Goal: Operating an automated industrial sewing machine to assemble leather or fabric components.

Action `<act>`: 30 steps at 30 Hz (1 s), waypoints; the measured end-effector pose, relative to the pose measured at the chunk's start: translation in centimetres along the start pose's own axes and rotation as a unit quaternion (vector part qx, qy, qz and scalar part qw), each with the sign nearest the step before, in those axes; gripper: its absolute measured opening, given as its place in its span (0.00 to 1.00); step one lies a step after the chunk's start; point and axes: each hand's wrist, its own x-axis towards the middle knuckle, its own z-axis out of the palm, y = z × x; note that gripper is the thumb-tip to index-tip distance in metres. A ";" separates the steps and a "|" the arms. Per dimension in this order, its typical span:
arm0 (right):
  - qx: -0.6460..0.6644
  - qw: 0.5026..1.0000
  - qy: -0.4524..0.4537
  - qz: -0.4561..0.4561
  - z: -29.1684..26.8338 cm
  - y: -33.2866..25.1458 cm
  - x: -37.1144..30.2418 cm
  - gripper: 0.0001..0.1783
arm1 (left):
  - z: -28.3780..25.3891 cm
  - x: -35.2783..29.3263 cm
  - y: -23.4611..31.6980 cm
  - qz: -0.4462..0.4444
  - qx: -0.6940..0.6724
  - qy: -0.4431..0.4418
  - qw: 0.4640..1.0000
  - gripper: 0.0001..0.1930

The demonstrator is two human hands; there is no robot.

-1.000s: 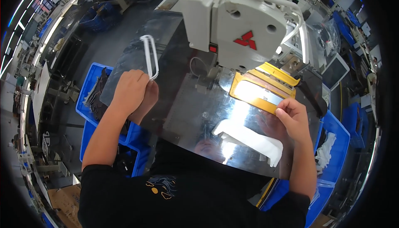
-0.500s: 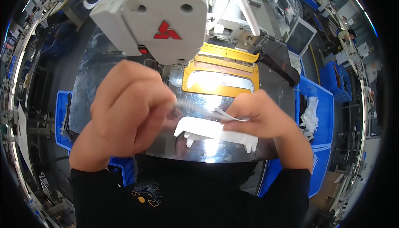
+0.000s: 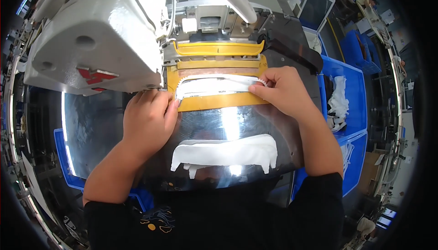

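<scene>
A narrow white strip with a toothed edge (image 3: 219,76) arches along the opening of a yellow frame (image 3: 223,101), which lies flat on the metal work plate. My left hand (image 3: 149,118) pinches the strip's left end at the frame's left side. At the right side, my right hand (image 3: 285,89) has its thumb and fingertips closed on the other end. Nearer to me lie white fabric pieces (image 3: 226,153), stacked and shaped like an arch with short legs. Neither hand touches them.
A large white sewing machine head (image 3: 91,40) hangs at the upper left, close above my left hand. Behind the frame stands a raised yellow clamp bar (image 3: 219,48). Blue bins (image 3: 353,104) with white and dark pieces are at the right; another blue bin (image 3: 68,172) is at the left.
Both hands have moved forward from above the plate to the yellow frame, carrying the white strip, which now lies curved there. My view has shifted, so the machine head appears farther left.
</scene>
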 end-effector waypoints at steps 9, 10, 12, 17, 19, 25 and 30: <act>0.015 0.998 0.065 -0.012 -1.1 0.8 0.4 0.24 | -1.2 0.0 0.3 0.049 0.034 -0.126 0.990 0.34; 0.014 0.998 0.066 -0.010 -1.4 0.8 0.4 0.24 | -1.2 -0.1 0.2 0.050 0.033 -0.127 0.990 0.34; -0.019 0.998 0.056 0.027 -1.7 0.8 0.3 0.26 | -1.2 -0.3 0.1 0.060 0.018 -0.132 0.989 0.36; -0.041 0.997 0.032 0.050 -1.5 0.2 0.3 0.28 | -1.5 -0.6 0.0 0.048 -0.001 -0.123 0.991 0.37; -0.054 0.997 0.028 0.057 -1.4 0.0 0.2 0.29 | -1.5 -0.6 0.1 0.036 -0.012 -0.119 0.992 0.37; -0.099 0.993 0.039 0.054 -1.5 0.1 0.3 0.31 | -1.5 -0.5 -0.1 0.048 0.012 -0.136 0.989 0.37; -0.055 0.996 0.024 0.066 -1.7 -0.1 0.3 0.29 | -1.6 -0.6 -0.1 0.018 -0.050 -0.130 0.990 0.36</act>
